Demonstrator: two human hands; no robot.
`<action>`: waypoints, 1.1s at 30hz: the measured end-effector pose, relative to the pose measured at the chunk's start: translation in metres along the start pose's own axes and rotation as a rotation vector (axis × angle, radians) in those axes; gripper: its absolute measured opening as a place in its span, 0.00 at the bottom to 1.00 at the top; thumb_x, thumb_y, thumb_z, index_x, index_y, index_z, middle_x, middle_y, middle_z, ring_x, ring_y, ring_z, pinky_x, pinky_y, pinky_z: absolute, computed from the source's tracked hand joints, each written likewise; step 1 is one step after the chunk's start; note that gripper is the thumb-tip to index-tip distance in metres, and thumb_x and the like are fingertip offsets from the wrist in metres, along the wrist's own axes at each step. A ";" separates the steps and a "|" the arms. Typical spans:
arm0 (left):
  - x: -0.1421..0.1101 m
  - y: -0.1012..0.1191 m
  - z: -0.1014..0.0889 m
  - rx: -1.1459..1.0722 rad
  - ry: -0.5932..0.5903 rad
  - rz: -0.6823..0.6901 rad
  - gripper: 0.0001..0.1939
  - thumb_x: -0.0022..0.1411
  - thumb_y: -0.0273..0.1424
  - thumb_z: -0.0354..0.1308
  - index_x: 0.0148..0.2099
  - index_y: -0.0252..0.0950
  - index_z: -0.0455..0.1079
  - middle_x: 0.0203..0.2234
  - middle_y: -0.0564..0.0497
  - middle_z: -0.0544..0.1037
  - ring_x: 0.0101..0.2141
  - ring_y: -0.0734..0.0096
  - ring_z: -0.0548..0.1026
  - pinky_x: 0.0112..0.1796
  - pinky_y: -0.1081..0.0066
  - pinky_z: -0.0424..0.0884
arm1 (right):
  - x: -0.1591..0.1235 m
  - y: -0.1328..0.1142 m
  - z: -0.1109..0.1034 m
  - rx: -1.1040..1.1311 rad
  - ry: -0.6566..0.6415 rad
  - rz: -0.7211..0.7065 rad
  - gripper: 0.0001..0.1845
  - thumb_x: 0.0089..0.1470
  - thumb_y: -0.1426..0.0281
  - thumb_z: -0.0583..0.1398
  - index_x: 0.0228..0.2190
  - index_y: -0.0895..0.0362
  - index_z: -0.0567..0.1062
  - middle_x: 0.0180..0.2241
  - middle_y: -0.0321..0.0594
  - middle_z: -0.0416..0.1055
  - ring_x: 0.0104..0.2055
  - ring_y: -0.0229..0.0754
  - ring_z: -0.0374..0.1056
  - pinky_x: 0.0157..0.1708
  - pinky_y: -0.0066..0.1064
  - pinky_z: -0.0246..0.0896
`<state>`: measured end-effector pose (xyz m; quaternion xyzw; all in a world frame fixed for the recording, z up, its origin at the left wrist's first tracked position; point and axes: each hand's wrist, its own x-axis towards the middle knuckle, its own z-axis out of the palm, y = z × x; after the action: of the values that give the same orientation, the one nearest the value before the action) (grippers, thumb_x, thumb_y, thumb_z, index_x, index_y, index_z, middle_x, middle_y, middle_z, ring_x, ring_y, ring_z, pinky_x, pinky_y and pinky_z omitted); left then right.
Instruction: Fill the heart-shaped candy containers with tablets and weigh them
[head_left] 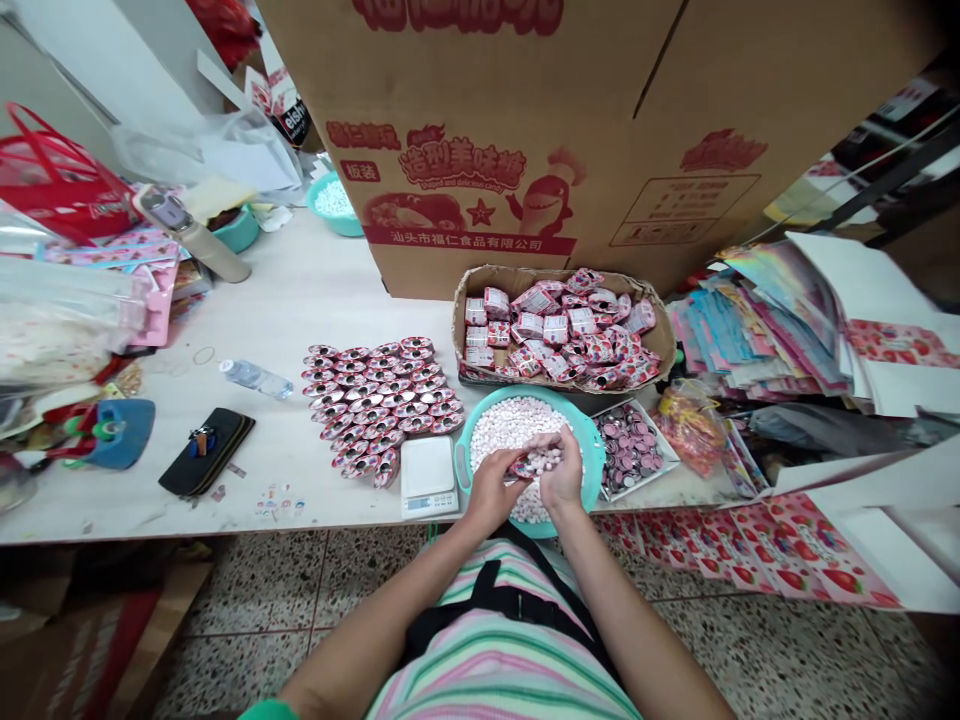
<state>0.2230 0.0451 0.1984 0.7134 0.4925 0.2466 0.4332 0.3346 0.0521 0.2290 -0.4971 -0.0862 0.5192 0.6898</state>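
A turquoise basin [592, 440] full of small white candies [510, 420] stands at the table's front edge, right before me. Over it, my left hand [493, 490] pinches a small red-and-pink printed packet [519, 466], tilted toward the other hand. Cupped beside it, my right hand [564, 476] holds a small heap of white candies against the packet's opening. How far the packet is filled is hidden by my fingers. To the left of the basin sits a white digital scale [429, 470]. Rows of similar packets [382, 400] stand with their openings up beyond the scale.
Behind the basin is a cut-down carton [459, 350] of packets, with a big cardboard box [480, 100] behind it. A tray of round pink-and-silver pieces [630, 450] stands right. Stacked printed sheets [735, 330] lie farther right. Leftward are a bottle [256, 379] and black pouch [206, 450].
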 end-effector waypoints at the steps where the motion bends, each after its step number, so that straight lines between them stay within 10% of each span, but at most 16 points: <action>1: 0.000 0.000 0.000 -0.001 0.003 0.000 0.22 0.51 0.26 0.63 0.50 0.40 0.68 0.41 0.48 0.75 0.42 0.63 0.71 0.44 0.64 0.67 | 0.000 0.000 0.000 -0.005 0.008 -0.006 0.20 0.50 0.55 0.55 0.15 0.56 0.66 0.17 0.34 0.66 0.22 0.35 0.63 0.29 0.30 0.57; 20: -0.004 0.001 0.004 -0.121 0.021 -0.015 0.21 0.51 0.27 0.62 0.49 0.41 0.69 0.42 0.49 0.75 0.42 0.65 0.72 0.43 0.67 0.68 | 0.001 -0.002 -0.002 -0.036 0.087 -0.003 0.19 0.49 0.57 0.56 0.16 0.56 0.63 0.14 0.29 0.55 0.16 0.30 0.51 0.18 0.26 0.45; 33: -0.003 -0.003 0.008 -0.156 0.047 0.020 0.21 0.51 0.27 0.63 0.48 0.39 0.69 0.42 0.48 0.75 0.43 0.65 0.72 0.44 0.65 0.68 | -0.009 -0.007 0.006 -0.060 0.015 -0.064 0.20 0.51 0.55 0.54 0.18 0.56 0.66 0.14 0.31 0.61 0.19 0.34 0.61 0.25 0.29 0.57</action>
<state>0.2267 0.0401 0.1925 0.6765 0.4746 0.3053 0.4732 0.3313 0.0492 0.2412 -0.5182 -0.1126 0.4903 0.6916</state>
